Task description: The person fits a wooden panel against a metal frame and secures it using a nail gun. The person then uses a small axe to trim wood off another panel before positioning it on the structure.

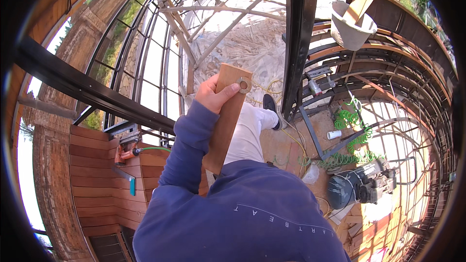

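My left hand (213, 94) grips a narrow wooden board (223, 136) upright along the front of my body, thumb across its face and fingers behind its left edge. A small round, ring-like piece (244, 85) is at the board's upper right, by my thumb tip; I cannot make out exactly what it is. My right hand is out of view. My light-trousered leg and dark shoe (269, 106) show beyond the board.
Black steel beams (296, 43) frame the space. An orange nail gun (127, 153) and a square (131, 184) are on wooden cladding (92, 194) at left. At right are a hanging bucket (352, 34), green coiled hose (347, 121), a white cup (334, 135) and an air compressor (364, 187).
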Motion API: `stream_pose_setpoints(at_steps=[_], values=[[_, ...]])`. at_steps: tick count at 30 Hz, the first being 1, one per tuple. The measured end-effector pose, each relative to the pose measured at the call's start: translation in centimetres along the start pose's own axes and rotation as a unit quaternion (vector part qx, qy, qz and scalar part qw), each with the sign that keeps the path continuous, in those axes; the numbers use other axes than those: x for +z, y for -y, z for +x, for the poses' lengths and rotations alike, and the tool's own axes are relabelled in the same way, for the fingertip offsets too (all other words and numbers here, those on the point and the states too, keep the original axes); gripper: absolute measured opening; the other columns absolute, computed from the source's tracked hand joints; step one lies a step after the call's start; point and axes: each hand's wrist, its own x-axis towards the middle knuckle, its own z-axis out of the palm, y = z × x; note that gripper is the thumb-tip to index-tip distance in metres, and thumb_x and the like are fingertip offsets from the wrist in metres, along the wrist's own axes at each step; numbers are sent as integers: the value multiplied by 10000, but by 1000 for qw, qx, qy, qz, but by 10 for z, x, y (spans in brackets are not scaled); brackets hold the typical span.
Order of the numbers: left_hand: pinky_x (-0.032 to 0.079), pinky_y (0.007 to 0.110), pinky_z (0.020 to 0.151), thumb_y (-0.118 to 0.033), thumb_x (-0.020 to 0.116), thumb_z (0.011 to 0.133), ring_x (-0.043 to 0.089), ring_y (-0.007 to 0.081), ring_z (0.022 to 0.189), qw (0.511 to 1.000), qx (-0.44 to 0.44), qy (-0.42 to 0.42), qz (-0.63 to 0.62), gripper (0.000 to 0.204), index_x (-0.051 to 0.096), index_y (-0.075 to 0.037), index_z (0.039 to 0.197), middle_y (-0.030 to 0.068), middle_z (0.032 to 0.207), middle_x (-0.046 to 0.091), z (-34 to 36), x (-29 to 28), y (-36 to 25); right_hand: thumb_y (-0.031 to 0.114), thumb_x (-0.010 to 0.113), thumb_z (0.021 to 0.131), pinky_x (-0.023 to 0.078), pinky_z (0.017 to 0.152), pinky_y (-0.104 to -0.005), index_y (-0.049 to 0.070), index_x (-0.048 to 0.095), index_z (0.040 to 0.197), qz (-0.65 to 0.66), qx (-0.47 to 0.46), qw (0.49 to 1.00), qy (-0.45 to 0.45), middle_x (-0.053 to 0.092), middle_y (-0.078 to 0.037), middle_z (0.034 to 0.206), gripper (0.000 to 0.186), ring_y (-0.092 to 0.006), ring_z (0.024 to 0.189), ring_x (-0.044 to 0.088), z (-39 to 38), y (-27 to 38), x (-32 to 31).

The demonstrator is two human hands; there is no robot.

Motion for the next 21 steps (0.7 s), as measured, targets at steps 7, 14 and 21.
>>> stream_pose_setpoints(at_steps=[7,14,21], values=[[508,268,776,-208,706,884,627,108,865,992,34,-115,23,338,621,13,1125,54,980,685,73,-55,44,157,624,891,508,617,-253,-18,620,1122,-150,-378,910,77,653,-66,811,290,-119,680,614,-91,292,139],[505,265,795,-204,703,887,628,105,892,990,-26,-137,-25,342,617,13,1138,62,1005,686,209,-157,87,163,686,864,518,698,-279,-11,646,1106,-171,-516,816,193,681,-88,875,301,-127,771,635,-161,499,368],[505,264,808,-197,700,890,631,109,903,978,-54,-193,-51,349,610,10,1156,62,1024,685,275,-267,77,115,665,869,515,637,-263,-16,649,1080,-293,-519,787,162,662,-53,755,249,-89,706,613,-104,582,485]])
